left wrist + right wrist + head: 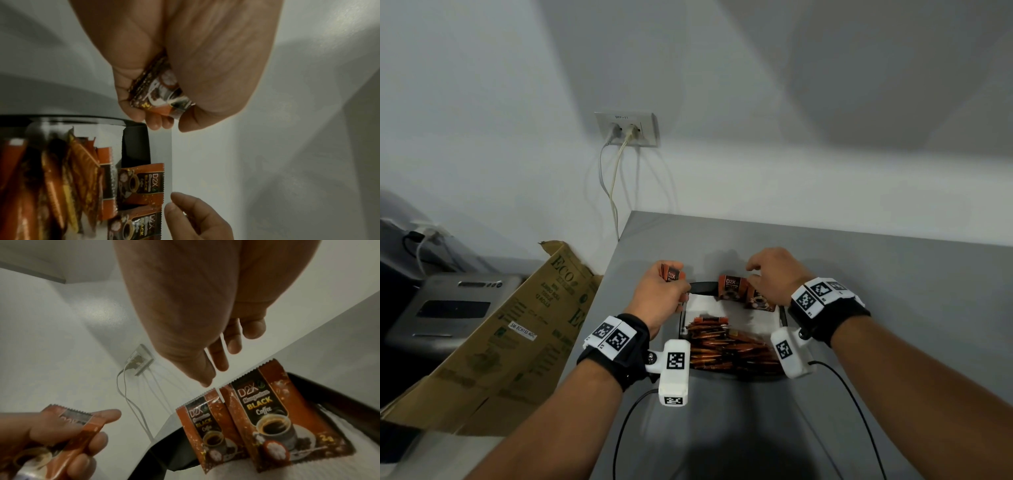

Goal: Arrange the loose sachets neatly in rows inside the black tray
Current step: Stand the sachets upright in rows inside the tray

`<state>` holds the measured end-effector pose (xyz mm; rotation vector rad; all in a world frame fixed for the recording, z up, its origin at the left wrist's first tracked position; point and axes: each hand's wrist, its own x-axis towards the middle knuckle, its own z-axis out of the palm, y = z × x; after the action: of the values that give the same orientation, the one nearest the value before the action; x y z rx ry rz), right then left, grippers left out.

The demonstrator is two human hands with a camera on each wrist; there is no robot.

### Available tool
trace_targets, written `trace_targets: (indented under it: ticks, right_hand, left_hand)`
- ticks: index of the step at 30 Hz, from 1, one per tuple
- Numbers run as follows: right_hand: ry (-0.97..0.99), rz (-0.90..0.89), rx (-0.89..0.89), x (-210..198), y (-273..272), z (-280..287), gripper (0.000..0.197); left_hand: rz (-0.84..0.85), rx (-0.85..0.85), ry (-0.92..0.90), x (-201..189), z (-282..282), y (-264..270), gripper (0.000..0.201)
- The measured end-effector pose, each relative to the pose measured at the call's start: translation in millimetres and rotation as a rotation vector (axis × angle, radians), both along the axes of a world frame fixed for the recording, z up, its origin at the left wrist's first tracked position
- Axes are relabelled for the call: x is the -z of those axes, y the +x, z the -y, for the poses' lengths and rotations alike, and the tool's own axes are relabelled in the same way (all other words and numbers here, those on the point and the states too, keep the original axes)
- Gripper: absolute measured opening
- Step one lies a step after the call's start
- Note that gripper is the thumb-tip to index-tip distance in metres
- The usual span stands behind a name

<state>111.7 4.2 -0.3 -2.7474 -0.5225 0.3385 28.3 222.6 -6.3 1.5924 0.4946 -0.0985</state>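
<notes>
Holding: left hand grips a small stack of sachets, its grip clenched round them, just outside the black tray's far left corner.
Right hand: above the tray's far edge, grip released, fingers relaxed over two upright sachets leaning on the tray's far wall.
Loose pile: heaped in the tray's near half on its white liner.
Tray: on the grey tabletop, near the tabletop's left edge.
Around: cardboard box left of the tray; wall socket with cables beyond it.
</notes>
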Motion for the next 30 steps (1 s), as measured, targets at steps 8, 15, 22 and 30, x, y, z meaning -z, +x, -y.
trace_targets:
  ticks: [8,15,22,30]
  right_hand:
    - [-0.1,-0.033,-0.092,13,4,-24,0.017]
    - [-0.057,-0.037,-0.076,12,8,-23,0.018]
    - [-0.051,-0.066,-0.037,20,9,-22,0.022]
    - [-0.024,-0.056,-0.003,12,15,-1,0.02]
  left_hand:
    - [-0.019,0.016,0.002,-1,-1,-1,0.032]
    - [-0.021,0.006,0.005,1,-8,-5,0.032]
    - [-0.032,0.012,-0.008,2,-5,-6,0.033]
    - [-0.039,0.026,-0.009,3,-4,-8,0.033]
